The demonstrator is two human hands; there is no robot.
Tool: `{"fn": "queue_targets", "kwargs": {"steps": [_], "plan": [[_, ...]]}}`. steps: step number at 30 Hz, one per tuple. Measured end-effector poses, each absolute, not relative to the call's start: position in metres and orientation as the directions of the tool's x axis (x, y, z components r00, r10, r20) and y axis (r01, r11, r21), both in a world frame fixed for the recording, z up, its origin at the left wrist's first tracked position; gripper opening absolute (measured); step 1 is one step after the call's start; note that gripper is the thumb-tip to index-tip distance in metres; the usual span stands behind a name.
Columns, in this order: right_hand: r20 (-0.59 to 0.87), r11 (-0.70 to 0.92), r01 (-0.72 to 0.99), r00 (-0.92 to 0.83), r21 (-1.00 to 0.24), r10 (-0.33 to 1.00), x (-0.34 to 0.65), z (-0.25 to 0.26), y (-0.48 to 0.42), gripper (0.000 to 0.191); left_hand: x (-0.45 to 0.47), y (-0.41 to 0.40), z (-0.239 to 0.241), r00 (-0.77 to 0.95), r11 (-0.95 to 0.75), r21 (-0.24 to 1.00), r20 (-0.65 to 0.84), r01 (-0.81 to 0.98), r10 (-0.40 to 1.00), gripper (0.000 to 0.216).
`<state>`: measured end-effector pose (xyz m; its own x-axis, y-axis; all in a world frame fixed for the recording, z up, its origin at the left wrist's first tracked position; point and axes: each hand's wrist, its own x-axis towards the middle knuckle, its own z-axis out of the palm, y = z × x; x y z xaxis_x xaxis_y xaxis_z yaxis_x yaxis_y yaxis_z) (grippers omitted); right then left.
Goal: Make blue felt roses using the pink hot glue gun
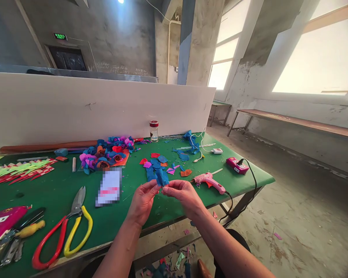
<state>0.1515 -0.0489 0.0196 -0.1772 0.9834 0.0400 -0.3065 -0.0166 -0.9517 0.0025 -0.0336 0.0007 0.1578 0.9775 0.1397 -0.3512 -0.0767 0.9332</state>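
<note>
Between both hands, above the near edge of the green table, is a blue crepe-paper piece, its top edge curled. My left hand pinches its lower left side. With thumb and fingers closed, my right hand grips its lower right side. Just behind lie loose paper petals in blue, red, pink and orange. A pink glue gun rests to the right of my right hand, a clear glue stick poking from its back. Finished paper flowers in blue, purple and orange are heaped farther back on the left.
Scissors with red and yellow handles lie at the left front, near a pink packet and tools. A lidded jar stands by the white board. A pink power socket with a black cable sits at the right edge.
</note>
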Motion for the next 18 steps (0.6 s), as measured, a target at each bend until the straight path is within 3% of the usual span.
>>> {"fn": "queue_targets", "kwargs": {"steps": [18], "plan": [[0.039, -0.023, -0.302, -0.198, -0.953, 0.979, 0.1528, 0.0213, -0.0506, 0.024, 0.0087, -0.0306, -0.0071, 0.066, -0.062, 0.893, 0.102, -0.445, 0.993, 0.021]]}}
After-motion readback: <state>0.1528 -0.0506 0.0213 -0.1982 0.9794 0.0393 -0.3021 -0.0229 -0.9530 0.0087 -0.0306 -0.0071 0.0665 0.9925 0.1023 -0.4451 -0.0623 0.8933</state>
